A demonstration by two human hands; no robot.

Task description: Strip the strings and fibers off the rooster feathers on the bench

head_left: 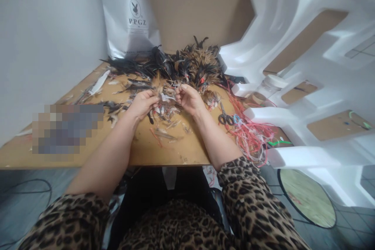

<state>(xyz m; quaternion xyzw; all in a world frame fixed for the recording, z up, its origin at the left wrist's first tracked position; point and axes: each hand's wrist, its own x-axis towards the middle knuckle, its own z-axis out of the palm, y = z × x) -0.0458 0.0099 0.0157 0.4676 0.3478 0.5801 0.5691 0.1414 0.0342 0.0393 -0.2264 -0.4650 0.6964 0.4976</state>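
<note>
My left hand (144,104) is closed in a pinch on a small bunch of brown feathers (158,82), whose fluffy tips rise above the fingers. To its right, my right hand (190,100) has its fingers curled together; whatever may lie in them is too small to make out. A whitish piece (167,97) shows in the gap between the hands. Loose feathers and scraps (165,112) lie on the table beneath both hands. Just beyond them is a large heap of black and brown feathers (202,60).
Black-handled scissors (226,118) lie right of my right hand, beside a tangle of red and white strings (253,138). White foam pieces (272,117) and a lidded jar (271,86) border the table's right side. A white bag (125,15) stands behind; a blurred-out patch (66,129) covers the left.
</note>
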